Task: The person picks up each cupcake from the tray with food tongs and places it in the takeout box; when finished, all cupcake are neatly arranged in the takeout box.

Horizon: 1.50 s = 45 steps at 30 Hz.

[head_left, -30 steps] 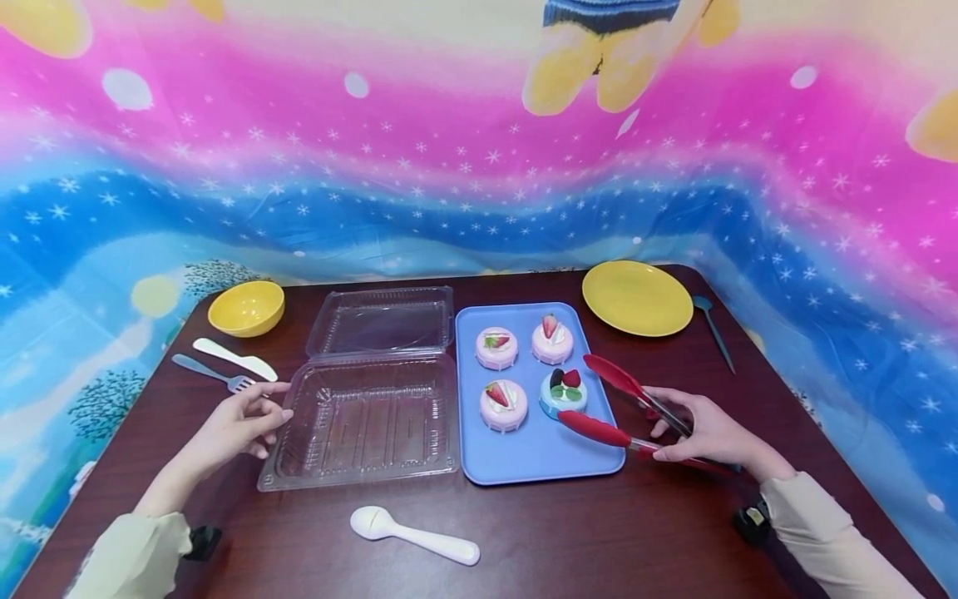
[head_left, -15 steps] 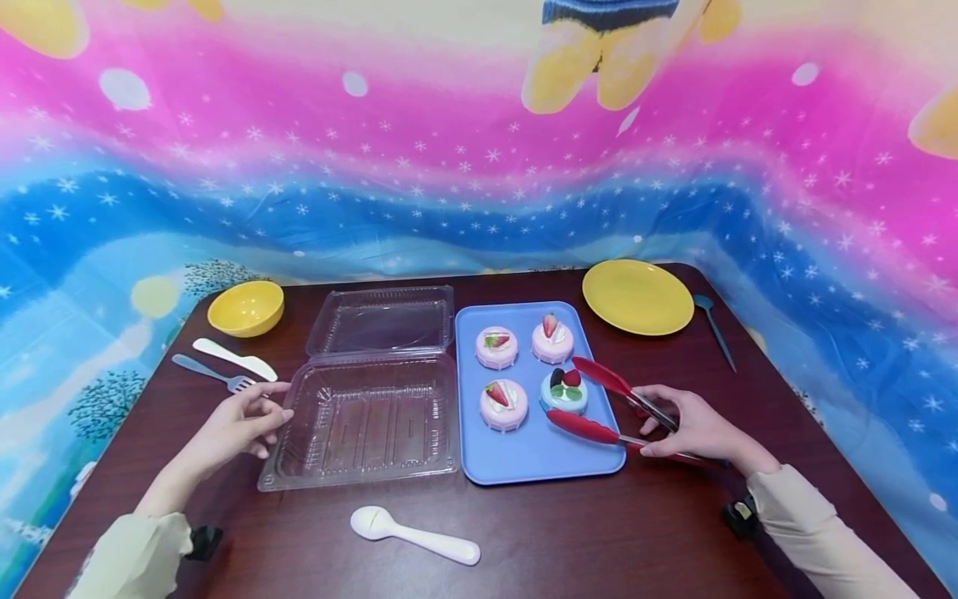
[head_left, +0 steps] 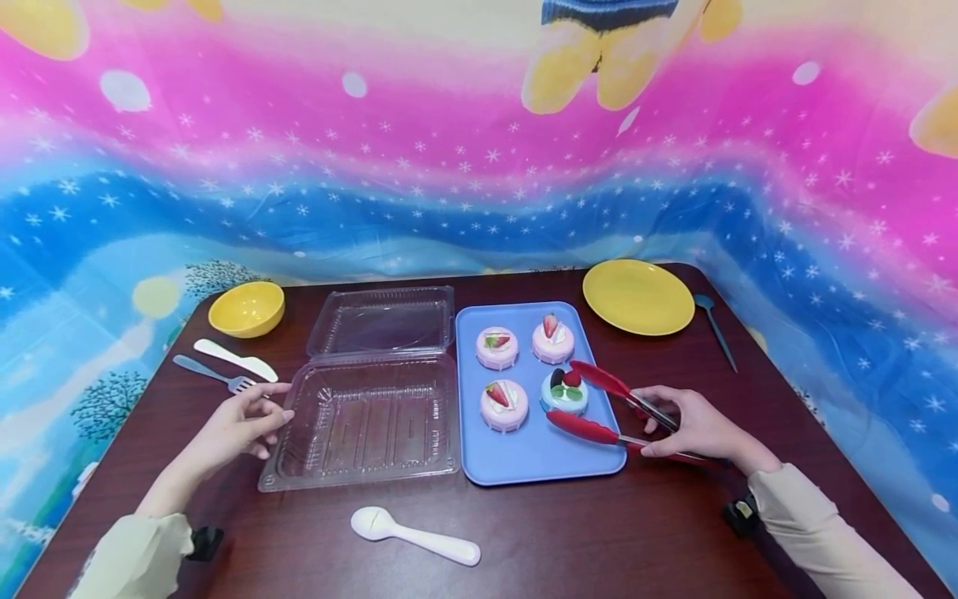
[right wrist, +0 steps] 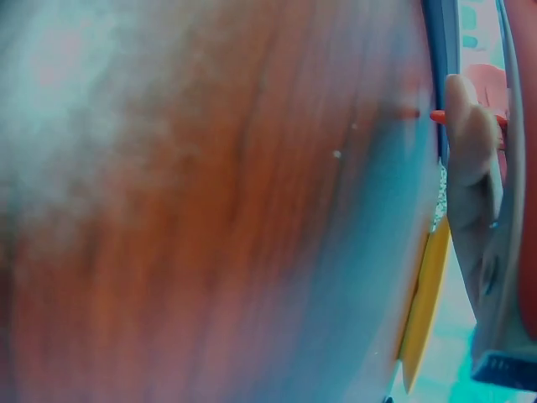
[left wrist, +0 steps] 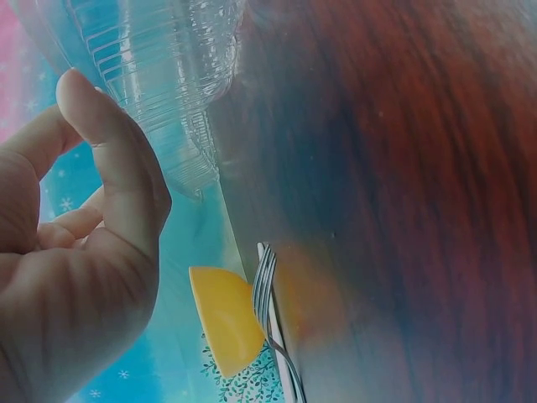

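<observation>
Head view: the blue tray [head_left: 524,459] bears three pink cakes [head_left: 504,408] and, between the parted tips of red tongs [head_left: 587,428], one blue cake [head_left: 565,403]. Left wrist view: the left hand [left wrist: 96,260] is at the clear container [left wrist: 164,75]; whether pinching, I cannot tell. Right wrist view: the right hand [right wrist: 474,180] grips the tongs.
</observation>
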### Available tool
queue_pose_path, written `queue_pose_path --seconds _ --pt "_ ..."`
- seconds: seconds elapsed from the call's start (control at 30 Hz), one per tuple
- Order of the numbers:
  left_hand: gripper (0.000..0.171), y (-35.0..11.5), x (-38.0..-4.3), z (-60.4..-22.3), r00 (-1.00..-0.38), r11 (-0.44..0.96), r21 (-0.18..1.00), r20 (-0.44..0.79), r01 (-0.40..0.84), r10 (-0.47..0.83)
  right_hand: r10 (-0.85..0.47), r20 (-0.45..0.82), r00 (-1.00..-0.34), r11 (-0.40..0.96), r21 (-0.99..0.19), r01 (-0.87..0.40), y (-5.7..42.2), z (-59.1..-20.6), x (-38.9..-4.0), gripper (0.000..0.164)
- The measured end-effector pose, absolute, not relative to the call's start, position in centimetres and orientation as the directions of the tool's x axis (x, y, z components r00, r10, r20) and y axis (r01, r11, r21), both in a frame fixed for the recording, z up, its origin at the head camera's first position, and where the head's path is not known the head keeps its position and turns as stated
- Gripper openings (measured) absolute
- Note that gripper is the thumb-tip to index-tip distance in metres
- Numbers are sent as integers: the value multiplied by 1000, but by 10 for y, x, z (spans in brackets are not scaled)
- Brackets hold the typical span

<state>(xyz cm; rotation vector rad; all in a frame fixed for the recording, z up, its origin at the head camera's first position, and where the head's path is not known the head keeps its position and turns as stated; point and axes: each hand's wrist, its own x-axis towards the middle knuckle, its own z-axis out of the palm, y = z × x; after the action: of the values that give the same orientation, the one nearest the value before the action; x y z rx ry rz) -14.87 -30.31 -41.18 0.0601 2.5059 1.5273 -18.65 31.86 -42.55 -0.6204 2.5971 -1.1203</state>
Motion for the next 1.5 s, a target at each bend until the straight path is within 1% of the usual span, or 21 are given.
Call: queue_pose_path --seconds 0.13,0.4,1.03,1.3,1.5 --pt "57 -303 -149 -413 -978 468 881 -152 -69 143 -469 -60 -881 638 -713 -291 318 -424 -187 73" --pt "57 -303 -148 -413 -979 465 883 -146 -63 145 -481 -57 -875 634 -711 -302 318 -424 -187 67" --pt "57 -303 -148 -412 -979 442 895 -139 -60 149 -484 -79 -872 632 -720 -286 319 -427 -189 66" --pt "57 -302 -148 -411 -979 455 889 -140 -59 147 -490 -58 -870 620 -724 -301 321 -427 -187 67" --pt "58 -302 -148 -410 -979 458 887 -144 -63 144 -496 -4 -868 580 -746 -328 327 -426 -187 63"
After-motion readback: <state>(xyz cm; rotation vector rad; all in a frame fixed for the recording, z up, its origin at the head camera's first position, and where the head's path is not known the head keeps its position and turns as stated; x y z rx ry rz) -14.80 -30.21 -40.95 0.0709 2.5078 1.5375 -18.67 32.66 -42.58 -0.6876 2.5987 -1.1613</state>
